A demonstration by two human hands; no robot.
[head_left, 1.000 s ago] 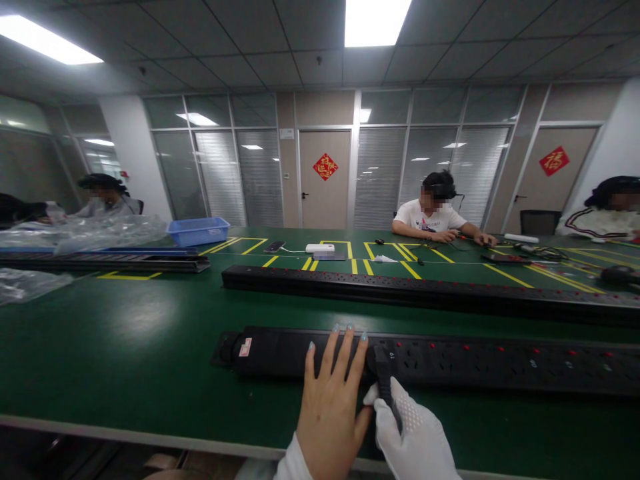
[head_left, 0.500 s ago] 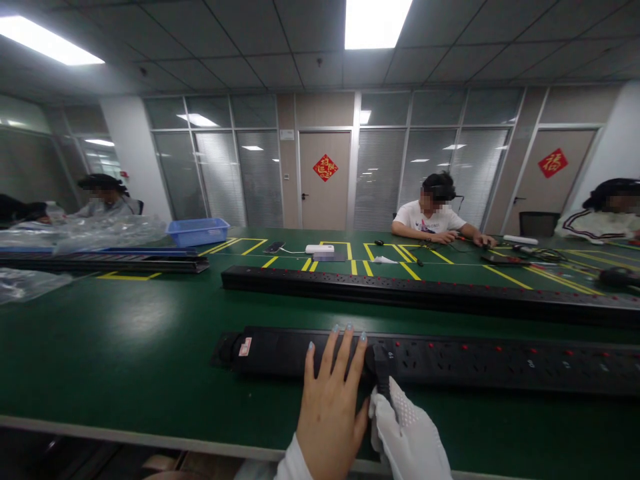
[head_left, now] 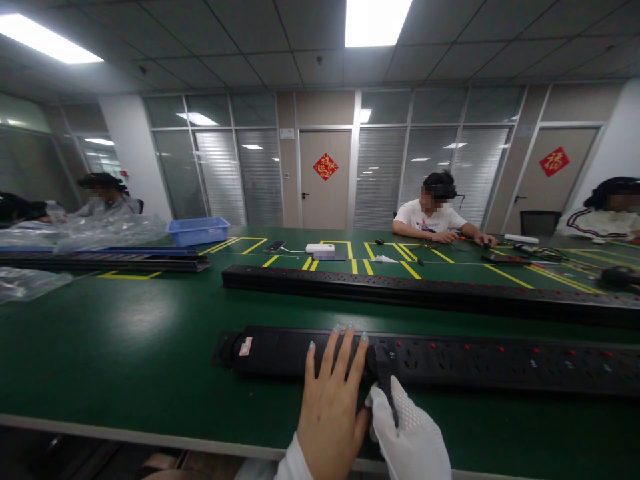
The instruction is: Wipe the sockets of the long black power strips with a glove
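A long black power strip (head_left: 460, 363) with rows of sockets and small red lights lies across the green table in front of me. My left hand (head_left: 330, 407), bare, rests on its plain left part with the fingers spread. Close beside it, my right hand (head_left: 407, 433) wears a white dotted glove. Its fingers are closed round a black power plug (head_left: 383, 367), whose head sits over a socket near the strip's left end. Whether the plug is fully seated is hidden. A small white label (head_left: 245, 346) marks the strip's end.
Behind lies a second black power strip (head_left: 350, 283). Metal channels (head_left: 150, 262), plastic wrapping (head_left: 110, 230) and a blue basket (head_left: 197, 231) are at the back left. A white power bank (head_left: 320, 249) lies mid-table. Across the table a person (head_left: 430, 217) handles cables.
My gloved right hand and the plug have shifted very slightly. My left hand stays in place on the strip.
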